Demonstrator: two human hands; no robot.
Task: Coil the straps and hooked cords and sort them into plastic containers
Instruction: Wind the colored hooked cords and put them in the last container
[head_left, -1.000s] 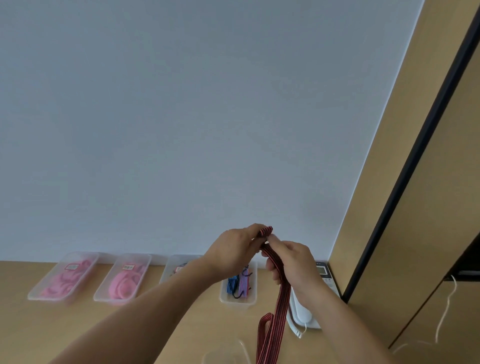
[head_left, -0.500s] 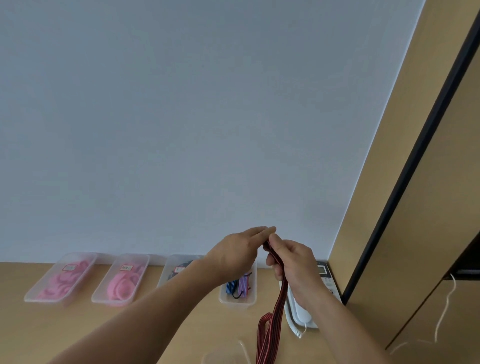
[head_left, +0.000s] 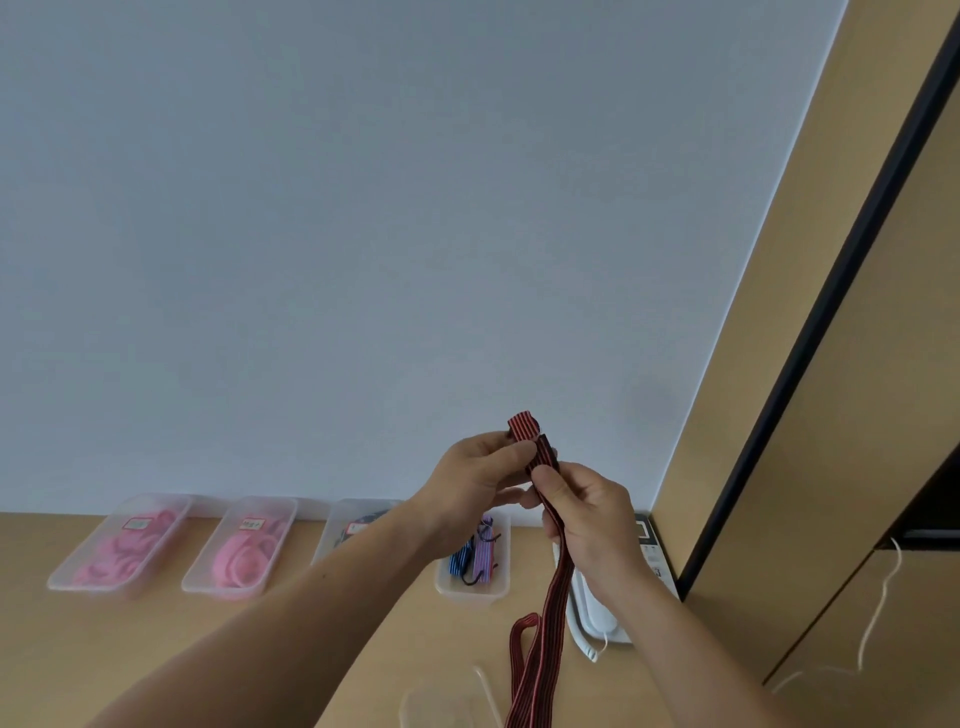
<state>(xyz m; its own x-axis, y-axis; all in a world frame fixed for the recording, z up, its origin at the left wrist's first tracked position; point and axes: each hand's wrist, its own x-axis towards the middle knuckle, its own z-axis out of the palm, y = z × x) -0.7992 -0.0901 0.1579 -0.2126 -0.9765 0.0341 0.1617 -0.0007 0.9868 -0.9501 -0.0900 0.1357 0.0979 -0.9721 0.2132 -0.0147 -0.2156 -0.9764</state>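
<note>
A red and black striped strap (head_left: 551, 613) hangs from both my hands, raised above the wooden table (head_left: 156, 649). My left hand (head_left: 480, 480) pinches its folded top end, which sticks up above the fingers. Just below and to the right, my right hand (head_left: 587, 514) grips the strap, and the rest drops in a loop to the bottom edge. Along the wall stand clear plastic containers: two with pink coils (head_left: 122, 545) (head_left: 241, 548), one with a dark item (head_left: 353, 525) partly hidden by my left arm, and one with blue and purple hooked cords (head_left: 475, 564).
A white desk phone (head_left: 602, 618) with a curly cord lies at the right by the tan cabinet (head_left: 831, 467). Another clear container (head_left: 441, 704) shows at the bottom edge. A thin white cord (head_left: 878, 608) hangs down the cabinet front.
Both hands have lifted slightly. The strap's folded end now sticks up higher above my left fingers, and my right hand has shifted its hold on the strap below it.
</note>
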